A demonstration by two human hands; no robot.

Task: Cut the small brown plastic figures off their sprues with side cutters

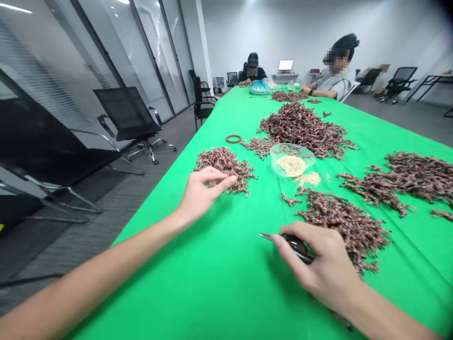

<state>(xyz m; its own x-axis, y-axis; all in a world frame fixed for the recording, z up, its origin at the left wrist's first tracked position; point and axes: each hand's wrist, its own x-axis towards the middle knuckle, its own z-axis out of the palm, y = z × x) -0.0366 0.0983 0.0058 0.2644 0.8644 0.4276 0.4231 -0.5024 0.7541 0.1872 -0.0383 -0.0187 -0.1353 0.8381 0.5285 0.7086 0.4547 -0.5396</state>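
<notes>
My left hand (pixel 201 191) hovers at the near edge of a small pile of brown, knobbly pieces (pixel 222 158). Its thumb and fingertips are pinched together; whatever may be between them is too small to make out. In my right hand (pixel 323 259) is a black-handled tool (pixel 297 246) with a pointed silver tip, aimed left above the green cloth. Part of its handle is hidden by the fingers. Just behind that hand lies a bigger heap of similar brown pieces (pixel 343 217), some of it covered by my hand and wrist.
Beyond my hands, a clear plastic bowl (pixel 309 163) contains pale bits, with more bits (pixel 311 178) spilled beside it. A large brown heap (pixel 304 127) and a brown ring (pixel 233 139) lie farther off. Two people sit at the far end. Office chairs (pixel 123 113) stand left of the table.
</notes>
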